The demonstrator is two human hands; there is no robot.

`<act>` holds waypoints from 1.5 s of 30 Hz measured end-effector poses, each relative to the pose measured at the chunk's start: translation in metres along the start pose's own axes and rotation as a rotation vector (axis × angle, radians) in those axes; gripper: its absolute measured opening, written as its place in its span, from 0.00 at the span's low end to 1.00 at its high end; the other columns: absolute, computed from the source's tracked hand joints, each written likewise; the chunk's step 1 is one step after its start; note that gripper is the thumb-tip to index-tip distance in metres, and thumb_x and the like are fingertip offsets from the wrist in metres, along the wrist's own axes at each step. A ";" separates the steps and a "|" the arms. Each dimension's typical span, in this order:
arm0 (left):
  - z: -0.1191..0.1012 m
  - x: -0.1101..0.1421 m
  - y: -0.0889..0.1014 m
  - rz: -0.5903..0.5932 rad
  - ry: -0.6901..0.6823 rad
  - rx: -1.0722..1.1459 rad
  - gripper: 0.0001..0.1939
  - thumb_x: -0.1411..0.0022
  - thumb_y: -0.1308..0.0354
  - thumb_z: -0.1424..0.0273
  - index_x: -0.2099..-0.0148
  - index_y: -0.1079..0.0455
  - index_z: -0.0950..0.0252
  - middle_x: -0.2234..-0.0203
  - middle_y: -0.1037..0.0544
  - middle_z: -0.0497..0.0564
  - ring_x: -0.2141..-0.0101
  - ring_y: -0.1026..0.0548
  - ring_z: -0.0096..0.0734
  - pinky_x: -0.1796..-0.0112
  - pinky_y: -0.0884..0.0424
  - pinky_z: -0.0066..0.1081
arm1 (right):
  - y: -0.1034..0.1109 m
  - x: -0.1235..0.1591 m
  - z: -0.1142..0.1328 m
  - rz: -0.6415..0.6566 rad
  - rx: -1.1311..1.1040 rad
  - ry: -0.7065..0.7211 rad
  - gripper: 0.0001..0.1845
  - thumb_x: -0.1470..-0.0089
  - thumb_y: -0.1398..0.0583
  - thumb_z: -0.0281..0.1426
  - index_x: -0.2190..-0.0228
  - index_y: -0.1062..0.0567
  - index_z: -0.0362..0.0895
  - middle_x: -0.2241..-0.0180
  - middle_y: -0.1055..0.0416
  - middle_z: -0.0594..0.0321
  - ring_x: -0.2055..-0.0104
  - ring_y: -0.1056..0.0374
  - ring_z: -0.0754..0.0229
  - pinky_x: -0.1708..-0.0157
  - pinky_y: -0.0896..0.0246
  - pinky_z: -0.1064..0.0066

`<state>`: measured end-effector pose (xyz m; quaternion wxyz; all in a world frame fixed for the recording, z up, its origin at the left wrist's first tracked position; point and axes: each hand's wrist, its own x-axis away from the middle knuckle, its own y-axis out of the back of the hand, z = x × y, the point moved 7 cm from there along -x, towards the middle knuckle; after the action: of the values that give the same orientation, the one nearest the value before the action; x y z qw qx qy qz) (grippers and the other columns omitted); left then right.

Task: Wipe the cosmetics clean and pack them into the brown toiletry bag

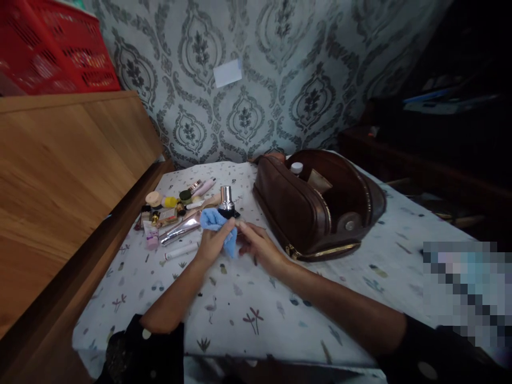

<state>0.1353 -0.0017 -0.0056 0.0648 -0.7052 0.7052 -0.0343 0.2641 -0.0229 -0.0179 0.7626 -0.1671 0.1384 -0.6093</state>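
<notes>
My left hand (214, 242) grips a light blue cloth (216, 221) on the patterned tabletop (248, 304). A small dark bottle with a silver cap (226, 201) stands just behind the cloth, touching it. My right hand (260, 246) rests beside the left one, its fingertips pinched near the cloth and bottle; what they hold, if anything, is hidden. An open brown leather toiletry bag (304, 213) lies to the right of my hands, with a white-capped bottle (296, 168) and other items inside.
Several cosmetics lie in a cluster at the left: a round compact (153, 199), a pink tube (180, 229), a white stick (181, 252). A wooden headboard (60, 176) runs along the left, with a red crate (52, 48) above. Dark furniture stands at right.
</notes>
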 end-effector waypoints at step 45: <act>-0.150 -0.024 -0.188 0.526 -0.586 -0.468 0.14 0.40 0.39 0.60 0.61 0.24 0.66 0.68 0.20 0.49 0.66 0.23 0.33 0.60 0.27 0.30 | 0.079 0.115 0.234 -0.348 0.589 0.593 0.20 0.48 0.33 0.47 0.63 0.25 0.44 0.71 0.25 0.61 0.74 0.28 0.60 0.74 0.32 0.69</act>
<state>0.3004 0.0149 0.1697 0.1071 -0.4777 0.8010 0.3445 0.4561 -0.0987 0.1595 0.5914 0.2181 0.1417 -0.7633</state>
